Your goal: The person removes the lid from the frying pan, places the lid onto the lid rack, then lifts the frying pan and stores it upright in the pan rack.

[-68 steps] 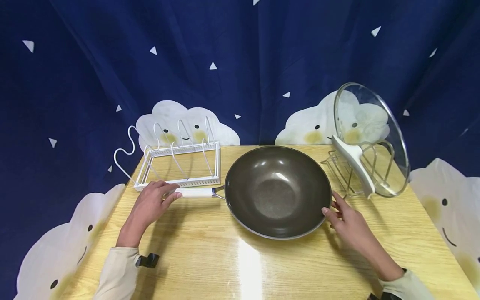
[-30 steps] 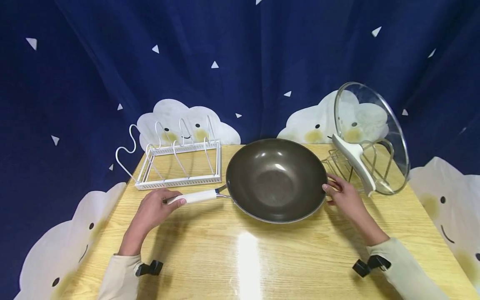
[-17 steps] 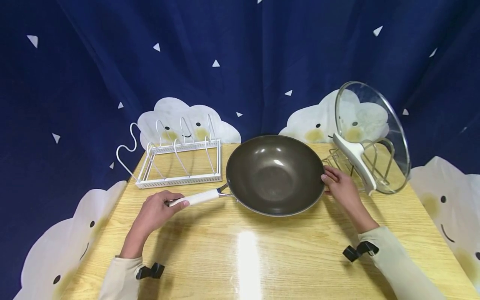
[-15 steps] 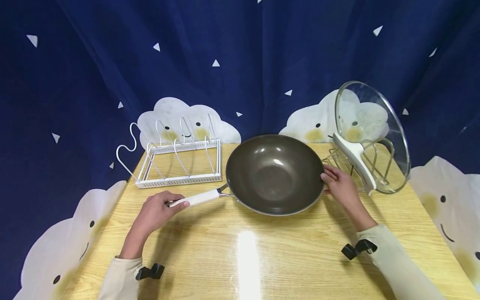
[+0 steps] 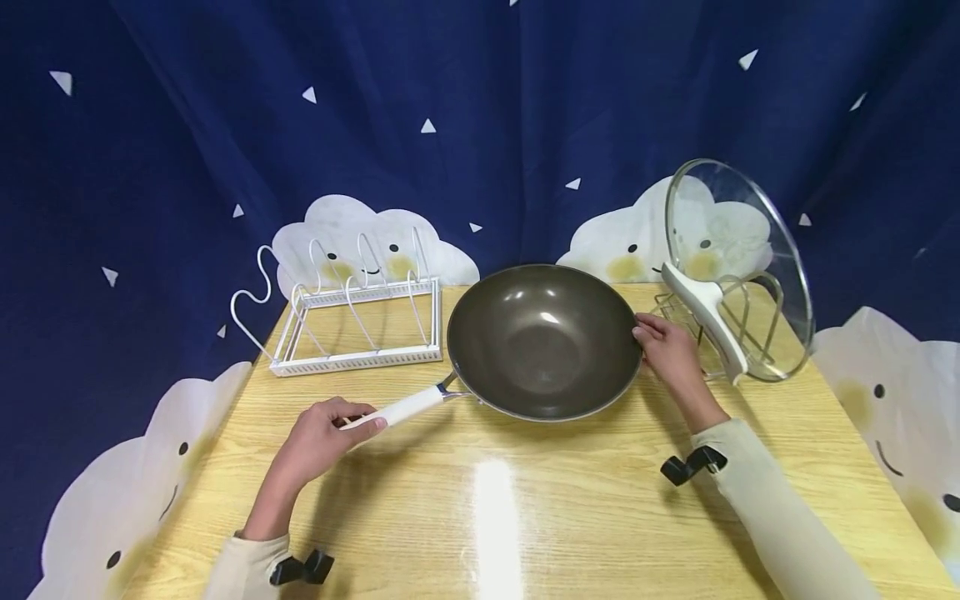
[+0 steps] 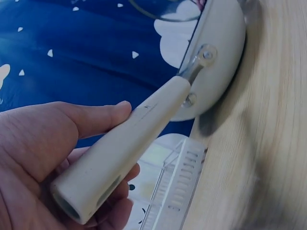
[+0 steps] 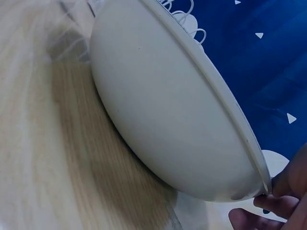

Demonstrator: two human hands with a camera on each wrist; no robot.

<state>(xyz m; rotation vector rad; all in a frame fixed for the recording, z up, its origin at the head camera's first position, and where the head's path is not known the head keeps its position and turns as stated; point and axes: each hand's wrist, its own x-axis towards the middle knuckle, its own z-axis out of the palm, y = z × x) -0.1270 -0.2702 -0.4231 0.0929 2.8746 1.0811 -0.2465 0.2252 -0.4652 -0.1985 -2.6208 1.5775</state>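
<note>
A wok with a dark inside and a pale outer wall sits mid-table in the head view. My left hand grips its white handle, thumb on top and fingers curled beneath, as the left wrist view shows. At the wok's right rim, my right hand pinches the edge between thumb and fingers. The right wrist view has the rounded pale underside close over the wood.
A white wire rack stands at the back left. At the back right, a glass lid with a white handle leans upright in a metal wire stand. A dark blue curtain hangs behind the wooden table.
The wok has turned, its handle end swinging toward me while its right rim moved back. Both hands have moved along with it, keeping their holds. Rack and lid stay put.
</note>
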